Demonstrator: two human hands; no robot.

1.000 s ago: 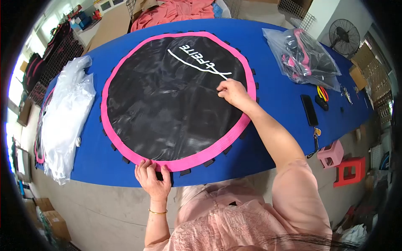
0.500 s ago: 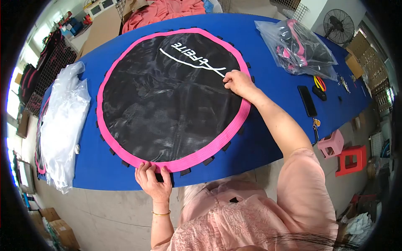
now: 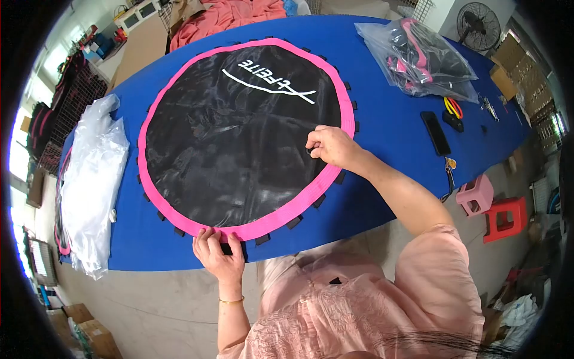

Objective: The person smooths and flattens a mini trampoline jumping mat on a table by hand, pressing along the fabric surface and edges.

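On the blue bench (image 3: 388,140), just inside the near right part of the pink rim (image 3: 299,205), the right hand (image 3: 335,146) had come to a plain black part of the round mat (image 3: 233,149). Change noted: the same hand had been at the right end of the white print (image 3: 264,72) and had since moved nearer the wearer. Meaning, as judged — attention had shifted off the print, which was left fully uncovered.

State of hands: right fingers drawn together, with a small dark item at their tips; identity unclear, and whether it was gripped could not be told. Left hand (image 3: 220,258) stayed at the near edge, fingers bent over the rim; firm grip or light rest, could not tell.

Orientation: mat flat, face up, with dark tabs (image 3: 263,239) around its outer edge. Being round, it gave no clear long axis — the print supplied the only direction. Its line sloped from far left to nearer right, lettering upside down to the wearer. Mat position: middle of the bench, between the clear plastic (image 3: 89,179) at left and the filled bag (image 3: 418,60) at far right.
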